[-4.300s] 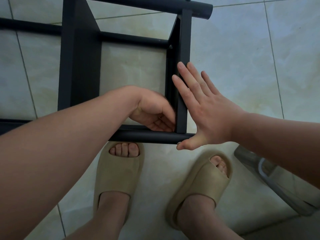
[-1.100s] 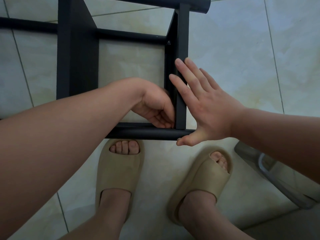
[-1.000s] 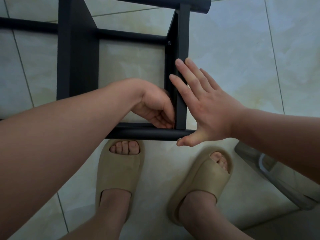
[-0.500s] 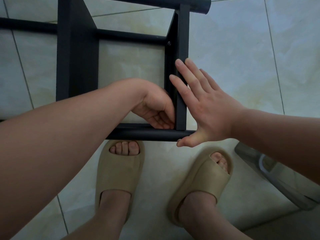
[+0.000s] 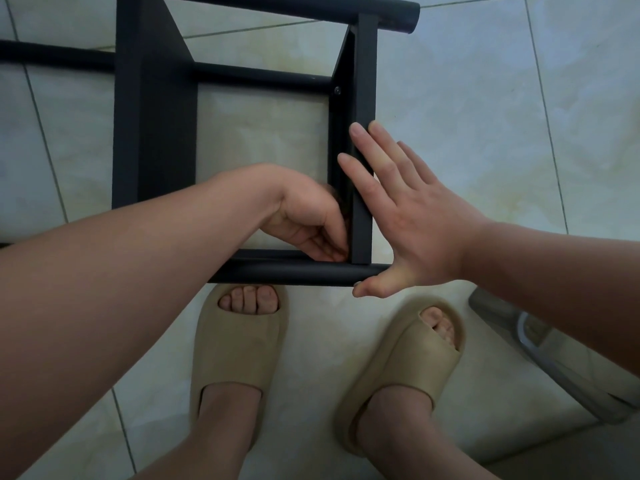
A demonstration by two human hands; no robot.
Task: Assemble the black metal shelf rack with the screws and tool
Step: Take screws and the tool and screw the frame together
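This looks like a room in a home, seen from above; glossy pale floor tiles (image 5: 485,150), marbled cream and grey with thin dark grout lines, fill the whole view; the person stands on them bare-legged in beige foam slides (image 5: 239,344), ordinary house footwear; a black metal rack (image 5: 152,133) sits on the tiles; at the near right, a grey object (image 5: 498,313) is cut off and unidentifiable.
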